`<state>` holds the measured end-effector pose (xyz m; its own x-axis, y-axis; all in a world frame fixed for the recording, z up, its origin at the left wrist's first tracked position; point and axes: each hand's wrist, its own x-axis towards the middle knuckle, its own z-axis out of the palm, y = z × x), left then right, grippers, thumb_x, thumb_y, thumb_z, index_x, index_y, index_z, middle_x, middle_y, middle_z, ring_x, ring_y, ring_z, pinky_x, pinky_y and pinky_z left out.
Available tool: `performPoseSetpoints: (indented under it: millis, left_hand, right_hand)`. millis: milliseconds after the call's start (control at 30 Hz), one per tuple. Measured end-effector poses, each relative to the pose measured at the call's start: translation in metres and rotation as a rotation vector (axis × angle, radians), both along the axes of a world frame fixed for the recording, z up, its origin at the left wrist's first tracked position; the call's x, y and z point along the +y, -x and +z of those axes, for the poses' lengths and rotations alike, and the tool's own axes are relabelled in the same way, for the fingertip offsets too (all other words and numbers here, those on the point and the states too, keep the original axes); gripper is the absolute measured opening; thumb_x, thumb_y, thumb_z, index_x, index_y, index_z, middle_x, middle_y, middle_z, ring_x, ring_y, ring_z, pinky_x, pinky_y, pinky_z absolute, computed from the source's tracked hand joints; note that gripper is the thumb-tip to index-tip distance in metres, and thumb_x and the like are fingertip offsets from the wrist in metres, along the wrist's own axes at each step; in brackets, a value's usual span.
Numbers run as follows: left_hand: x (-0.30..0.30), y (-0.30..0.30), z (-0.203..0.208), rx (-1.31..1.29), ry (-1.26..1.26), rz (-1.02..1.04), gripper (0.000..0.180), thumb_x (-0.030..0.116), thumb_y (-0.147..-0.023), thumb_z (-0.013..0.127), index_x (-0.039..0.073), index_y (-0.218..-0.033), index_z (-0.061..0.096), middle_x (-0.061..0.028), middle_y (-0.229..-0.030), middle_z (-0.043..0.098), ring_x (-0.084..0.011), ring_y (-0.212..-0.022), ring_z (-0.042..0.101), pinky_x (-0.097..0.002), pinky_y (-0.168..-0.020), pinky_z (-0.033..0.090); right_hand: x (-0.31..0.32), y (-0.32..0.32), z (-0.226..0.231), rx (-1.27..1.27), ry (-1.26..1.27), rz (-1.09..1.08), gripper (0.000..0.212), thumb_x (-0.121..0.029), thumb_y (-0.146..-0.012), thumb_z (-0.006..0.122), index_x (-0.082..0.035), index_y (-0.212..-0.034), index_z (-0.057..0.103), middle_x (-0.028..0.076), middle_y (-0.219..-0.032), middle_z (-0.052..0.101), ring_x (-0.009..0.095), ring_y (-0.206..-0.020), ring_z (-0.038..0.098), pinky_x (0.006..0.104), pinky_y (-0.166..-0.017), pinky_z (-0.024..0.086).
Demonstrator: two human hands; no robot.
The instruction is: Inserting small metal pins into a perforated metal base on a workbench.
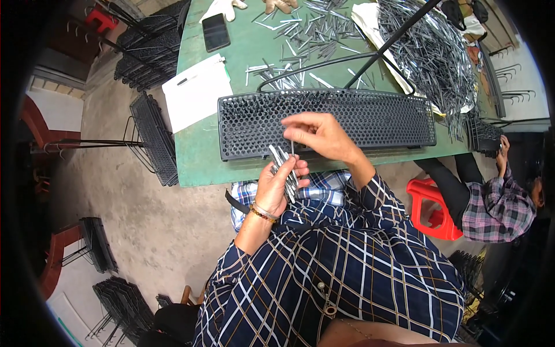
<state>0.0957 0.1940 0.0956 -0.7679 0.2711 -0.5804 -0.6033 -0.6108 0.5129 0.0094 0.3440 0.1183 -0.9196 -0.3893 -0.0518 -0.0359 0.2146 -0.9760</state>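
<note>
Left hand [274, 188] upturned, curled around metal strips [279, 157], right hand [325, 137] bent above it, fingertips angled left, pinch unclear

Silvery strips [276, 156], dark rack [370, 121] dotted with holes
The tabletop [196, 151] is green, the stool [426, 194] red; the near shirt [370, 260] is navy checked with white and tan, the co-worker's shirt [500, 208] pink-and-black plaid.

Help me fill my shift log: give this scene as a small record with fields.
Left hand: holds a bundle of metal strips
Right hand: above that bundle, near one upright strip; grip unclear
Worktop: black perforated rack on green table
Beyond rack: loose strips, heaped white sack
Table left: black smartphone, white paper, pen
Right side: co-worker, red stool
</note>
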Motion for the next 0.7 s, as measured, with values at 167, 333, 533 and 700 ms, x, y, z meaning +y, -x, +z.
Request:
performPoseSetpoints:
  millis: [167,333,533,700]
  left_hand:
    - [0.006,0.002,0.003,0.029,0.020,-0.045,0.027,0.019,-0.092,0.055,-0.001,-0.109,0.054,-0.0124,-0.097,0.063,-0.0190,-0.086,0.063,-0.0318,-0.068,0.057]
    - [0.008,-0.001,-0.006,0.031,-0.046,-0.113,0.033,0.018,-0.092,0.055,-0.002,-0.118,0.050,-0.0152,-0.101,0.062,-0.0217,-0.090,0.063,-0.0341,-0.072,0.056]
    - [0.007,-0.002,-0.012,0.014,-0.081,-0.109,0.036,0.016,-0.093,0.052,-0.002,-0.123,0.045,-0.0191,-0.105,0.061,-0.0248,-0.094,0.063,-0.0367,-0.075,0.056]
    - [0.004,-0.002,-0.010,0.041,-0.073,-0.118,0.036,0.015,-0.093,0.050,-0.002,-0.124,0.043,-0.0208,-0.107,0.060,-0.0264,-0.096,0.062,-0.0372,-0.076,0.056]
  right_hand:
    - [0.006,-0.001,0.001,-0.083,0.206,-0.117,0.019,-0.012,-0.083,0.065,0.000,-0.097,0.068,0.005,-0.087,0.068,0.009,-0.078,0.060,0.0238,-0.067,0.049]
    - [0.002,0.025,0.003,0.469,-0.072,-0.338,0.015,-0.009,-0.082,0.064,-0.003,-0.095,0.068,0.010,-0.086,0.068,0.016,-0.075,0.064,0.0265,-0.066,0.049]
    - [-0.003,0.038,-0.025,0.808,-0.192,-0.307,0.014,-0.006,-0.079,0.067,-0.004,-0.092,0.068,0.010,-0.088,0.068,0.023,-0.080,0.065,0.0314,-0.069,0.049]
    - [-0.005,0.037,-0.022,0.859,-0.229,-0.291,0.013,-0.009,-0.078,0.067,-0.005,-0.091,0.068,0.008,-0.087,0.069,0.022,-0.080,0.065,0.0318,-0.072,0.047]
